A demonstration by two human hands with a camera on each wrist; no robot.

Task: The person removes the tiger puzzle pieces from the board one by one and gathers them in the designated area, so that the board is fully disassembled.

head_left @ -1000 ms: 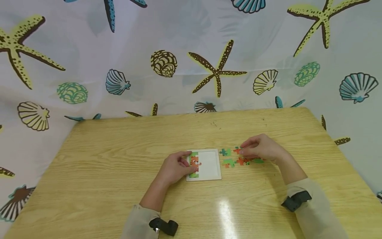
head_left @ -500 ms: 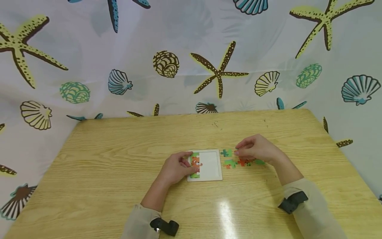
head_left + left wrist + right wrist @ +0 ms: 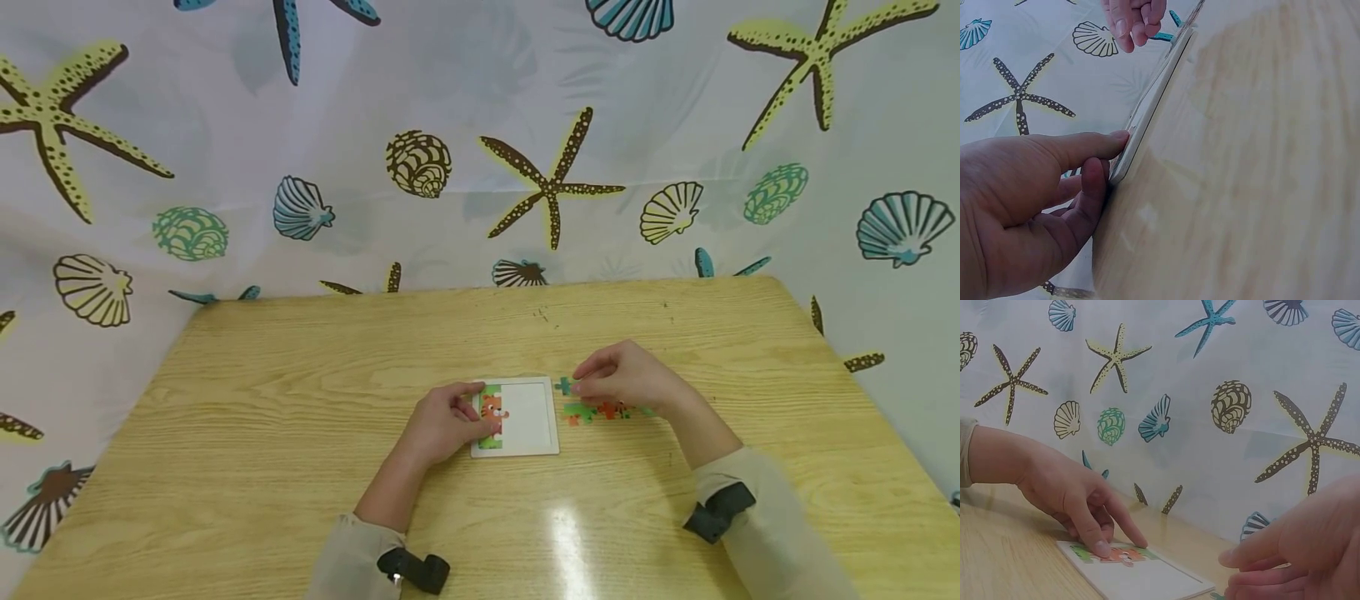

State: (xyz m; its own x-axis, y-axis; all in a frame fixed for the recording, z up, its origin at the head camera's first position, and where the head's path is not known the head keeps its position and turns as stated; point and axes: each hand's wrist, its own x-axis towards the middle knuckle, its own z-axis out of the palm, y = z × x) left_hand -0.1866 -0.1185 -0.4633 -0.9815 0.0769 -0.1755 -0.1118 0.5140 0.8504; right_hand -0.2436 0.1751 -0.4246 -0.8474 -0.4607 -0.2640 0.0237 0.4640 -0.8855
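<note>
A person has both hands out over a wooden bench. A flat puzzle frame lies on it, near the middle, with a pale rim. The left hand holds the left side of the frame. Its thumb lies on the puzzle, its pointing finger reaches the far left corner, and the other fingers are curled in beside the edge. Down that left side sits a strip of puzzle with an orange animal face and green bits. The rest of the inside is plain white.

The right hand is just right of the frame, with its thumb and pointing finger bent and their tips close together. You cannot tell if a piece is between them. A teal and green piece is by the fingertips, partly hidden. Under the hand are a green and orange piece and a red-orange patch with black marks, close together in a row on the bench.

Both arms wear light tan sleeves with a small black thing on each wrist. Behind the bench hangs a white cloth covered with starfish and shells.
</note>
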